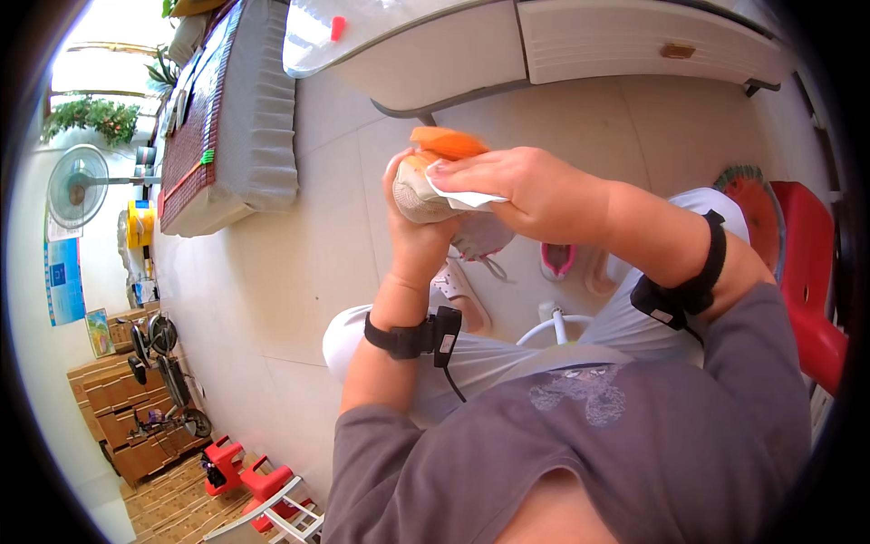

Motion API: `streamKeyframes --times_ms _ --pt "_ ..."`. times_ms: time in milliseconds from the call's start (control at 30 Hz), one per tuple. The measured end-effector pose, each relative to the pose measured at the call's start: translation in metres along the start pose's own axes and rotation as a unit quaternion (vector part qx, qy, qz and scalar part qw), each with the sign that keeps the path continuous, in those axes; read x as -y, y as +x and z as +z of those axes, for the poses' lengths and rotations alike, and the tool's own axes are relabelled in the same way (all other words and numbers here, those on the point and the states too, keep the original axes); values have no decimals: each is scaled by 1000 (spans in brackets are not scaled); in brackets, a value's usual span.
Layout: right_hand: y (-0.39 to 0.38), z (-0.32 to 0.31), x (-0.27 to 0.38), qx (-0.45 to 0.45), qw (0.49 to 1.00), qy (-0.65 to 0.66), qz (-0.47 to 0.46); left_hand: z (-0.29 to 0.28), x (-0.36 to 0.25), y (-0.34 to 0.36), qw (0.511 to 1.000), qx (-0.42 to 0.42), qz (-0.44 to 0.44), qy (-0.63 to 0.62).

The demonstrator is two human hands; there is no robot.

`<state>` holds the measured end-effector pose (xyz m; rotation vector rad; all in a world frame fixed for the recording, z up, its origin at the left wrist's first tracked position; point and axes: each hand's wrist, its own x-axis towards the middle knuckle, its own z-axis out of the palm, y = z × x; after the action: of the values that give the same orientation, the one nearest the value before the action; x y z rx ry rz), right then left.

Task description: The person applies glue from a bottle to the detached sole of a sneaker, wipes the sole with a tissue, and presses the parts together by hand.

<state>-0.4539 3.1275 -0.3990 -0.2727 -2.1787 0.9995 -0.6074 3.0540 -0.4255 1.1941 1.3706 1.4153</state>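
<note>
A pale beige sneaker with an orange sole (435, 168) is held up in front of me, sole side facing away. My left hand (412, 231) grips it from below, around its body. Pressed onto the shoe's upper is a white wipe (464, 195), held there by the fingers of my right hand (512, 186), which lies across the shoe from the right. Both wrists wear black bands. Loose white laces hang under the shoe.
On the tiled floor by my feet lie a white shoe (458, 295) and a pink-lined shoe (557, 258). A red plastic chair (811, 272) stands on the right, a white cabinet (507, 41) ahead, a mat-covered daybed (227, 118) on the left, and a standing fan (77, 186) further left.
</note>
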Motion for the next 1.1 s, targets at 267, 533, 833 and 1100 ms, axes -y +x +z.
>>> streamKeyframes --times_ms 267,533,833,1100 --pt "2 1 -15 -22 996 -47 70 -6 4 0 992 16 -83 -91" --pt "-2 -6 -12 94 981 35 165 -14 -2 -2 981 -6 -104 -163" --pt "-3 -8 -19 90 935 179 293 -27 16 7 966 -36 -160 -199" --pt "-4 -32 -27 -32 845 368 387 -21 29 15 975 -120 -115 -148"
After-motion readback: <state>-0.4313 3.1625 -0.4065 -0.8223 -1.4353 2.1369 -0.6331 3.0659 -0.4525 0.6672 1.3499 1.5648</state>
